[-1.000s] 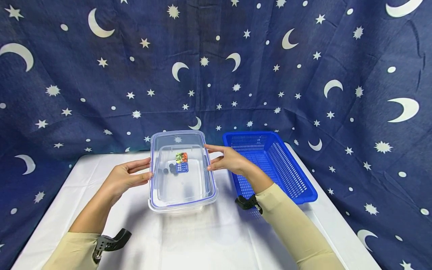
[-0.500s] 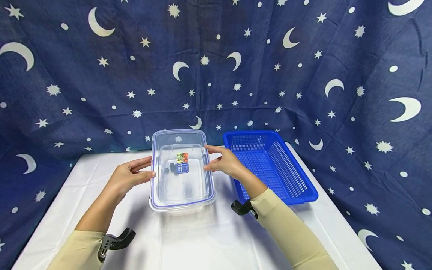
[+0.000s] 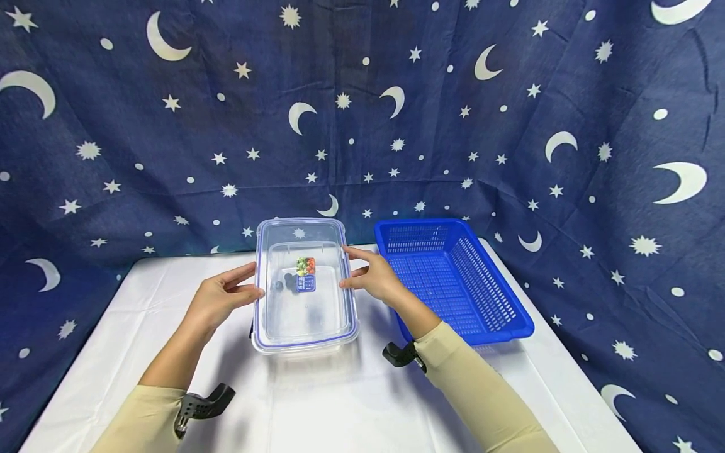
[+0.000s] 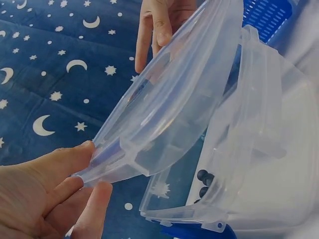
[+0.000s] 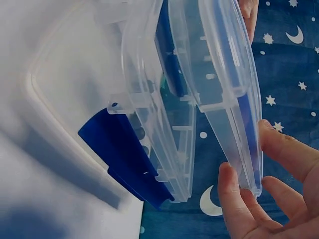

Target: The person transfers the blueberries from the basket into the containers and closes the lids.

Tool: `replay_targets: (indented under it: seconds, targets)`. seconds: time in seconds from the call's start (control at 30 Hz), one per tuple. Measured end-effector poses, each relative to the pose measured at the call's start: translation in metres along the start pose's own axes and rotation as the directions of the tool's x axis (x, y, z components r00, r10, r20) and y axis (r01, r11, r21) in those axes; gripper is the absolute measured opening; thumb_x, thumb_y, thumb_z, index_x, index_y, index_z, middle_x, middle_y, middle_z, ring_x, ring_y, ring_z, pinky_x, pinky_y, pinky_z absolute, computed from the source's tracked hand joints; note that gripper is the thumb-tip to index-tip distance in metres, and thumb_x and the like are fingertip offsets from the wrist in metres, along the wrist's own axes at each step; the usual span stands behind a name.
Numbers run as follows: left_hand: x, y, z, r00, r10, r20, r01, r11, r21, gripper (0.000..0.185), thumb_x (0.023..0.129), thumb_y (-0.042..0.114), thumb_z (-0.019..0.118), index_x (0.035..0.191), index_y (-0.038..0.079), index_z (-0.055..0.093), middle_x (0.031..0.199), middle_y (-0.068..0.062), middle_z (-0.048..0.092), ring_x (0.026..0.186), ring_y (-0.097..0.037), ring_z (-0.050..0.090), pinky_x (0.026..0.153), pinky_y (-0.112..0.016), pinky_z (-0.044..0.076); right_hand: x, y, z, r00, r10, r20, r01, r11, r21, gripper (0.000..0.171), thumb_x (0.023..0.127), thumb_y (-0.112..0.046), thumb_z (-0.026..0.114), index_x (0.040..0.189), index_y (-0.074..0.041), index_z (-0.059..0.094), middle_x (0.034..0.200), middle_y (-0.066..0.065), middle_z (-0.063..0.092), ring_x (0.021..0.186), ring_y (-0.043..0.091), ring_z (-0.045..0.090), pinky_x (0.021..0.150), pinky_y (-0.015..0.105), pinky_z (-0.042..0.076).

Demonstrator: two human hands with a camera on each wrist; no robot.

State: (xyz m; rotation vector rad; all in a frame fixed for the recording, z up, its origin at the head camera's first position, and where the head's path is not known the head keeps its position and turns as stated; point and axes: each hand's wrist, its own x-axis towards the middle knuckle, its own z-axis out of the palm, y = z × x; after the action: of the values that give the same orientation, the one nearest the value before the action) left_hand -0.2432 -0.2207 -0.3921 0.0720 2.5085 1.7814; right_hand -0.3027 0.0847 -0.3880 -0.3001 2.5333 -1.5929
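Observation:
A clear plastic lid (image 3: 308, 308) with a blue seal and a fruit sticker is held over a matching clear food container (image 4: 261, 124). My left hand (image 3: 223, 299) pinches its left edge between thumb and fingers. At the opposite edge, my right hand (image 3: 376, 275) pinches the lid the same way. Both wrist views show a gap between lid and container rim. Several small dark round pieces (image 4: 204, 181) lie inside the container. A blue side clip (image 5: 127, 154) hangs folded outward from the container.
A blue perforated plastic basket (image 3: 501, 302) stands to the right of the container. Both rest on a table with a white cloth (image 3: 340, 409). Behind hangs a dark blue curtain (image 3: 255, 75) with moons and stars.
The lid looks slightly smaller in the head view and has come a little closer to the container. My left hand has shifted slightly right, my right hand slightly left.

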Motion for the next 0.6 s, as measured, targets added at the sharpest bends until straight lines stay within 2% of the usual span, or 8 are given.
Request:
replay_targets:
  seconds: [0.2,0.3,0.4,0.5,0.6]
  targets:
    - [0.007,-0.006,0.003,0.998,-0.021,-0.056,0.025,0.997,0.069,0.073,0.085,0.034,0.078,0.147,0.012,0.046,0.144,-0.011,0.051,0.089,0.014,0.059,0.084,-0.014,0.044,0.003,0.004,0.006,1.0,-0.027,-0.016,0.027,1.0,-0.002,0.076,0.075,-0.001,0.084,0.143,-0.014,0.053,0.133,0.014,0.056,0.086,0.017,0.065,0.07,0.025,0.056]
    - [0.011,-0.009,0.005,0.996,-0.041,-0.077,0.048,0.994,0.096,0.075,0.084,0.038,0.079,0.147,0.013,0.046,0.142,-0.011,0.054,0.091,0.011,0.058,0.088,-0.021,0.044,0.005,0.007,0.009,0.999,-0.03,-0.025,0.031,1.0,0.006,0.076,0.075,-0.001,0.084,0.143,-0.012,0.053,0.132,0.015,0.057,0.09,0.022,0.066,0.07,0.025,0.055]
    - [0.015,-0.012,0.009,0.994,-0.063,-0.094,0.074,0.99,0.118,0.078,0.082,0.041,0.079,0.147,0.013,0.047,0.139,-0.014,0.057,0.103,-0.006,0.061,0.092,-0.03,0.046,0.007,0.012,0.012,0.999,-0.024,-0.035,0.025,1.0,0.015,0.076,0.074,-0.001,0.084,0.143,-0.012,0.053,0.13,0.015,0.058,0.092,0.022,0.066,0.071,0.025,0.056]
    - [0.018,-0.016,0.012,0.992,-0.079,-0.104,0.091,0.989,0.12,0.078,0.082,0.041,0.08,0.147,0.014,0.047,0.135,-0.018,0.059,0.116,-0.023,0.06,0.096,-0.036,0.047,0.009,0.015,0.014,0.999,-0.014,-0.045,0.015,1.0,0.022,0.075,0.074,-0.001,0.084,0.142,-0.012,0.055,0.129,0.015,0.059,0.09,0.021,0.066,0.071,0.025,0.055]
    - [0.02,-0.019,0.014,0.99,-0.085,-0.111,0.098,0.989,0.114,0.077,0.082,0.04,0.08,0.147,0.013,0.047,0.134,-0.021,0.059,0.121,-0.03,0.057,0.098,-0.038,0.047,0.011,0.017,0.016,0.999,0.0,-0.051,0.002,1.0,0.031,0.073,0.074,-0.001,0.084,0.14,-0.012,0.056,0.131,0.015,0.06,0.089,0.02,0.066,0.07,0.025,0.056]
